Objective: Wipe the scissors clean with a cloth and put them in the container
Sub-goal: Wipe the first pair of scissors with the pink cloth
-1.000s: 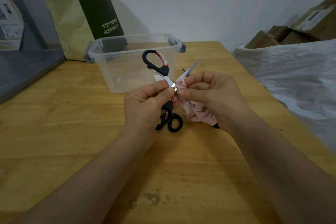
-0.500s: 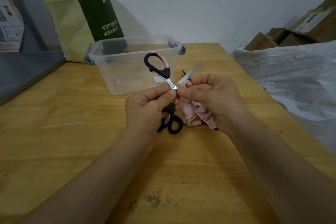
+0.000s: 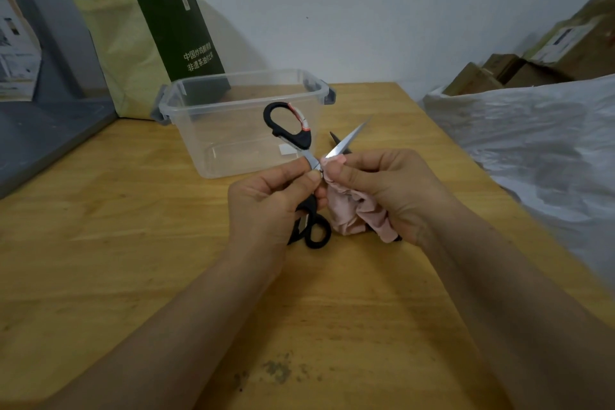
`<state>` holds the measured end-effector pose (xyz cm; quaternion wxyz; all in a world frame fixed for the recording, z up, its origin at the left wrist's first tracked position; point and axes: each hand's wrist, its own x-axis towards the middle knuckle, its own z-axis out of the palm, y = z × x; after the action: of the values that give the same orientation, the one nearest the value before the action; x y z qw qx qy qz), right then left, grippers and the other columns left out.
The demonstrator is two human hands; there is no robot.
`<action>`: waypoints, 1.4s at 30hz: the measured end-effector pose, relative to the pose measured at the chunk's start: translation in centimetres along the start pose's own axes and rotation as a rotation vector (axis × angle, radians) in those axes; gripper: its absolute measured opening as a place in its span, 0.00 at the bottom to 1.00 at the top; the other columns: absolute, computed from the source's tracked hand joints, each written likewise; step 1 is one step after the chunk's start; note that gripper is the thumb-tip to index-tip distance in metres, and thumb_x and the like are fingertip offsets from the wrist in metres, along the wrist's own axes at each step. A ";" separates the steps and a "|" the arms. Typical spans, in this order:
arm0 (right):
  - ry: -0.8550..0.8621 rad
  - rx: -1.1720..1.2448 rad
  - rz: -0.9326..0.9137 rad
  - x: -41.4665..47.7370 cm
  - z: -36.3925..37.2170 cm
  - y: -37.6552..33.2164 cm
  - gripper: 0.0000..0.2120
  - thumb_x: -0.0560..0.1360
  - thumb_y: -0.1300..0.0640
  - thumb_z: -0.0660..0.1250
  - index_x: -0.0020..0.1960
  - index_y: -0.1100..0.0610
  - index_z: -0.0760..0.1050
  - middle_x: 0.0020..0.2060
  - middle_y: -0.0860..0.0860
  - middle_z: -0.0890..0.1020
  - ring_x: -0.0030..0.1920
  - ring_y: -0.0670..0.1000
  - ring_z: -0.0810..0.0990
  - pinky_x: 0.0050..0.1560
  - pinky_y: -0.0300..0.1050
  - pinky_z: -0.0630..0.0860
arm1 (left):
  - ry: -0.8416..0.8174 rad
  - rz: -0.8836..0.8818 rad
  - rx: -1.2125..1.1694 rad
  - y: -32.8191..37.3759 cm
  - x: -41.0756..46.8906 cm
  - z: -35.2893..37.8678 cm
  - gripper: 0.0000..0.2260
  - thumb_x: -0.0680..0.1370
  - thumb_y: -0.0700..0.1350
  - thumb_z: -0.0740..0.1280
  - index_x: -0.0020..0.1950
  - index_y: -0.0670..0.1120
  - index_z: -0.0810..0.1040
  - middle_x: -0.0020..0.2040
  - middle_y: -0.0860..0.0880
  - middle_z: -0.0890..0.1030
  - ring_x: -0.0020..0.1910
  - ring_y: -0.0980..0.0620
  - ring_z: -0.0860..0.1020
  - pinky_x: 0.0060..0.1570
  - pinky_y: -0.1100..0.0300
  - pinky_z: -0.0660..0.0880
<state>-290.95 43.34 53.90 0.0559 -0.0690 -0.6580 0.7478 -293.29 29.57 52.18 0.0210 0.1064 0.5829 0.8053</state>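
Hardly anything has shifted over the last second. Our left hand (image 3: pixel 276 196) still pinches the scissors (image 3: pixel 346 140) at the pivot, thumb and forefinger clamped on the metal. Our right hand (image 3: pixel 386 190) still presses a fold of the pink cloth (image 3: pixel 349 213) round the root of the upturned blade. The scissors stay spread wide, with one black handle raised before the clear plastic container (image 3: pixel 233 130) and the other hanging just above the bench (image 3: pixel 133 243). The cloth has not travelled outward, so the bright outer stretch of the blade remains bare. We judge the wiping only part done and the drop into the container not yet due.

The second blade runs down under our right hand and the bunched cloth, and only a dark tip shows there, so we cannot tell how clean it is.

For room, the container stands lidless just beyond our hands, its near wall close to the raised handle. A short lift forward should reach its open top. The exposed point aims up and right, towards the white plastic sheeting (image 3: pixel 532 143) past the bench's right edge, so we would keep the stroke short. A green paper bag (image 3: pixel 133 53) leans against the wall behind the container, well clear of us.
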 end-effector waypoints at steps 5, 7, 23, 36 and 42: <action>0.017 0.086 -0.010 0.0 0.9 0.3 0.07 0.72 0.66 0.69 0.47 0.70 0.78 0.31 0.58 0.82 0.29 0.49 0.81 0.31 0.41 0.80 | 0.017 -0.003 0.016 0.1 0.0 0.1 0.08 0.72 0.32 0.69 0.40 0.44 0.83 0.31 0.45 0.82 0.30 0.53 0.79 0.35 0.62 0.79; 0.045 0.095 -0.007 0.0 0.9 0.2 0.07 0.73 0.64 0.70 0.47 0.69 0.79 0.30 0.57 0.82 0.28 0.50 0.81 0.32 0.45 0.81 | 0.011 0.000 0.000 0.2 -0.1 0.3 0.09 0.72 0.32 0.69 0.40 0.45 0.83 0.31 0.45 0.81 0.30 0.52 0.79 0.35 0.61 0.80; 0.217 -0.010 -0.069 0.6 1.2 0.7 0.08 0.75 0.58 0.69 0.44 0.64 0.80 0.36 0.63 0.82 0.32 0.59 0.80 0.30 0.58 0.80 | 0.010 -0.017 0.024 -0.1 0.3 0.3 0.14 0.73 0.31 0.69 0.31 0.46 0.84 0.28 0.45 0.79 0.28 0.51 0.77 0.32 0.62 0.78; 0.234 -0.017 -0.066 0.7 0.5 0.5 0.08 0.73 0.58 0.70 0.42 0.63 0.80 0.32 0.59 0.83 0.28 0.54 0.82 0.27 0.47 0.79 | 0.030 -0.024 0.069 -0.2 0.2 0.3 0.18 0.73 0.32 0.69 0.30 0.52 0.84 0.27 0.46 0.79 0.29 0.50 0.77 0.31 0.62 0.77; 0.148 -0.129 -0.096 0.7 1.1 1.1 0.05 0.72 0.60 0.72 0.39 0.60 0.81 0.29 0.54 0.83 0.30 0.50 0.82 0.31 0.43 0.80 | 0.034 -0.017 0.066 -0.2 0.3 0.0 0.13 0.73 0.32 0.69 0.32 0.47 0.83 0.27 0.46 0.80 0.29 0.51 0.78 0.30 0.63 0.76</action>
<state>-291.84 42.25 52.91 0.1358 -0.0961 -0.7012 0.6933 -293.59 29.73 52.02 0.0144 0.0882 0.6102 0.7872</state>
